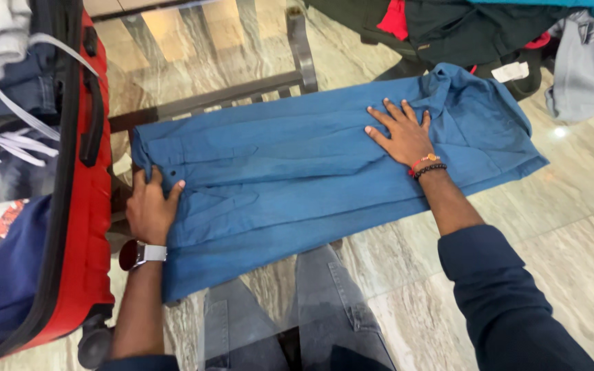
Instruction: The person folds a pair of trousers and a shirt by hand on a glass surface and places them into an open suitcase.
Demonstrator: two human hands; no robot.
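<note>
A blue shirt (297,172), folded into a long strip, lies across a glass table (194,62). My left hand (150,206) grips the shirt's left end, thumb and fingers pinching the fabric near a small button. A watch sits on that wrist. My right hand (403,134) lies flat with fingers spread on the shirt's right part, pressing it down. Beaded bracelets circle that wrist.
An open red suitcase (84,206) with folded clothes stands at the left. A pile of dark, red and grey garments (489,34) lies at the top right. Marble floor shows through the glass, along with my grey-trousered legs (311,309).
</note>
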